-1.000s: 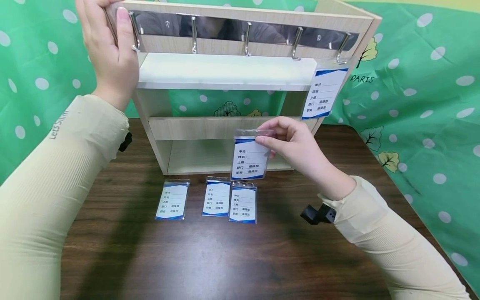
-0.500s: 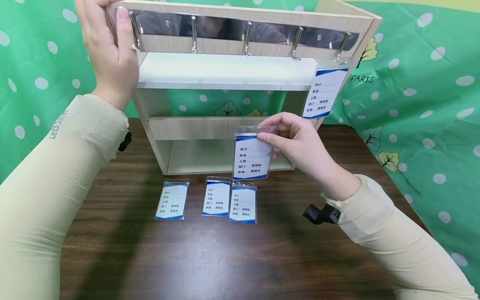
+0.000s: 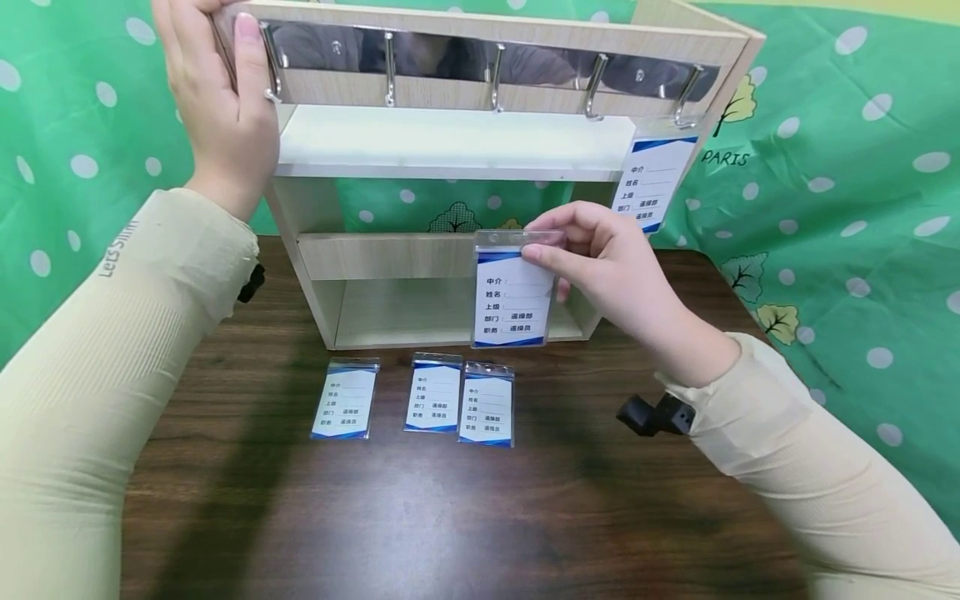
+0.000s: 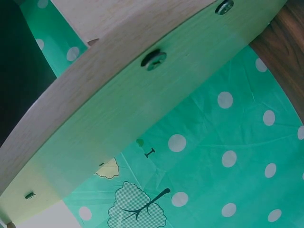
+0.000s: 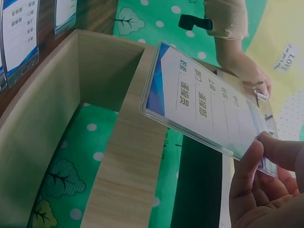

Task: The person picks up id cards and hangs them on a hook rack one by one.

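My right hand (image 3: 607, 267) pinches a badge holder (image 3: 512, 296) by its clear top edge, thumb in front. The card inside is white with blue corners and printed lines. It is held up in front of the lower part of a wooden shelf (image 3: 390, 257). In the right wrist view the same badge holder (image 5: 199, 99) slants across the shelf. My left hand (image 3: 225, 108) grips the shelf's upper left corner, thumb on the front beside the leftmost hook (image 3: 272, 67). Another badge holder (image 3: 656, 171) hangs below the rightmost hook (image 3: 686, 96), its lower part overlapped by my right hand.
Three more badge holders lie on the dark wooden table (image 3: 405, 517): one at the left (image 3: 346, 400), a middle one (image 3: 433, 393) and a right one (image 3: 487, 406) close together. A metal strip (image 3: 442, 60) with several hooks runs along the shelf's top. Green dotted cloth (image 3: 840, 208) hangs behind.
My right hand has raised the badge holder from just above the table cards, bringing it slightly right and closer to the camera. The left hand stays on the shelf corner.
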Action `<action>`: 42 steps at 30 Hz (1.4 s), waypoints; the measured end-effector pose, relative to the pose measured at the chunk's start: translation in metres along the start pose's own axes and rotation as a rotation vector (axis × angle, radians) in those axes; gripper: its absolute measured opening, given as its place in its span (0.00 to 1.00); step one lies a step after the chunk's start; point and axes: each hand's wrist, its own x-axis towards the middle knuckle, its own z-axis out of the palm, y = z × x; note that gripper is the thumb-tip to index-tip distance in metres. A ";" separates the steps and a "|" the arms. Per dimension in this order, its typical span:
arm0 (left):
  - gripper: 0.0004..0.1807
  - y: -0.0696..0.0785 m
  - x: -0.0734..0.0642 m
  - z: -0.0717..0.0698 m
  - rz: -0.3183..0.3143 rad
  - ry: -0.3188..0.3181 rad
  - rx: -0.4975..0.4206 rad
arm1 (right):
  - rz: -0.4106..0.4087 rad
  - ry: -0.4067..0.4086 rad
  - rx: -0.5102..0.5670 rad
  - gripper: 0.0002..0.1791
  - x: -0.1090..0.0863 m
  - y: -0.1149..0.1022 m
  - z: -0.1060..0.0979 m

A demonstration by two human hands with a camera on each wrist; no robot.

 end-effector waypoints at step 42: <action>0.14 -0.002 -0.002 0.006 0.035 0.001 -0.014 | -0.022 0.286 0.033 0.05 0.043 -0.017 -0.065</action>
